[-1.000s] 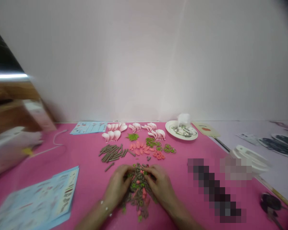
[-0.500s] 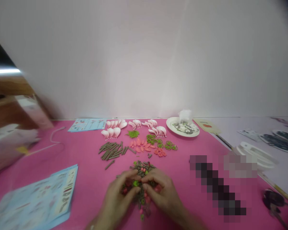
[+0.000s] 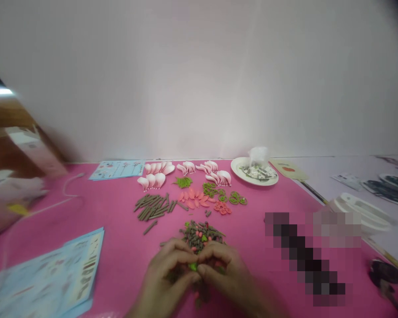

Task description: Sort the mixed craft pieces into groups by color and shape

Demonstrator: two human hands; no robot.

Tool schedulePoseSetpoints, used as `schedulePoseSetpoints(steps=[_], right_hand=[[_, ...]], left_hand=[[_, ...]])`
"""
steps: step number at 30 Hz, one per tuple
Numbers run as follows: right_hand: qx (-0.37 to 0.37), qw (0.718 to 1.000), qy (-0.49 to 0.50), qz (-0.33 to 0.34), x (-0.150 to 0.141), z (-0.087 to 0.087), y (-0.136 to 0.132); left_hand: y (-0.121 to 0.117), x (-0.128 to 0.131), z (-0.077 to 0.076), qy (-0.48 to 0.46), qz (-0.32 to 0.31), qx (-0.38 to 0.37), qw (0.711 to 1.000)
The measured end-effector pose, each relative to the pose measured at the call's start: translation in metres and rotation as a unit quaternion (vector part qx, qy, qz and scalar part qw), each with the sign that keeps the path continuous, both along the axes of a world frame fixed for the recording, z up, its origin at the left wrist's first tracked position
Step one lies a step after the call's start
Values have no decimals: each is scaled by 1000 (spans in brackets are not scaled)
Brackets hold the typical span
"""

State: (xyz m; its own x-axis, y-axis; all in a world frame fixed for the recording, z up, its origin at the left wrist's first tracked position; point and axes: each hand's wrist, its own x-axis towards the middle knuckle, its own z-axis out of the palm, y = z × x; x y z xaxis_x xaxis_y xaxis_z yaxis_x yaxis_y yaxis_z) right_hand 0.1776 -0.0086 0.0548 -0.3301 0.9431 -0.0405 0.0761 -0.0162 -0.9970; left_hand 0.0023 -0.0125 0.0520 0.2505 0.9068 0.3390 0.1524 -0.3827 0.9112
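My left hand point(image 3: 168, 274) and my right hand point(image 3: 227, 273) meet at the bottom centre, their fingers closed around a small green piece point(image 3: 193, 266). Both hands rest at the near side of a loose heap of brown sticks with green and coral bits point(image 3: 202, 235), and part of the heap is hidden under them. Farther up on the pink mat point(image 3: 102, 216) lie sorted groups: pale pink petals point(image 3: 154, 179), brown sticks point(image 3: 151, 207), coral petals point(image 3: 194, 198), green rings point(image 3: 223, 195) and red pieces point(image 3: 223, 208).
A white plate point(image 3: 237, 168) with a tissue point(image 3: 258, 154) stands at the back. Blue printed sheets point(image 3: 53, 274) lie to the left, beside a white cable point(image 3: 69, 187). A blurred box point(image 3: 20, 150) is at far left. A pixelated patch point(image 3: 305, 251) hides the right side of the mat.
My hands have drawn back from the heap toward me and come closer together around the green piece. More of the heap shows above them, and the view has shifted slightly.
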Motion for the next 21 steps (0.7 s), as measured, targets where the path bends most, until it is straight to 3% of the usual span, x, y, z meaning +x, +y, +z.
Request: schedulePoseSetpoints(steps=[6, 9, 15, 21], right_hand=[[60, 997, -53, -9, 3, 7, -2], [77, 993, -85, -9, 3, 5, -4], [180, 971, -149, -56, 1, -2, -5], [172, 970, -159, -56, -1, -7, -6]], left_hand=[[-2, 0, 5, -17, -29, 3, 999], [-2, -1, 3, -9, -43, 19, 999], [-2, -1, -6, -3, -46, 13, 999], [-1, 1, -10, -8, -31, -19, 999]])
